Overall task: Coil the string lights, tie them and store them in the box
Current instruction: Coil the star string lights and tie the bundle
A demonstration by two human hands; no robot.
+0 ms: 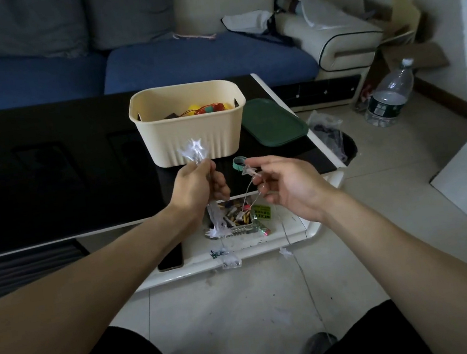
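You are gripping a bundle of the string lights [193, 152] in your left hand [198, 187], fingers curled tight round it, just in front of the cream box [190, 129]. Clear stars are sticking up above your fist against the box's front wall, and more are hanging below it. Your right hand [284, 185], to the right of the left one and also in front of the box, is pinching one star and its thin wire between thumb and fingertips. From there the wire is trailing down toward the floor. A green strap [238, 163] is lying on the black table [63, 175] near the box's front. A green lid [272, 121] is lying just right of the box.
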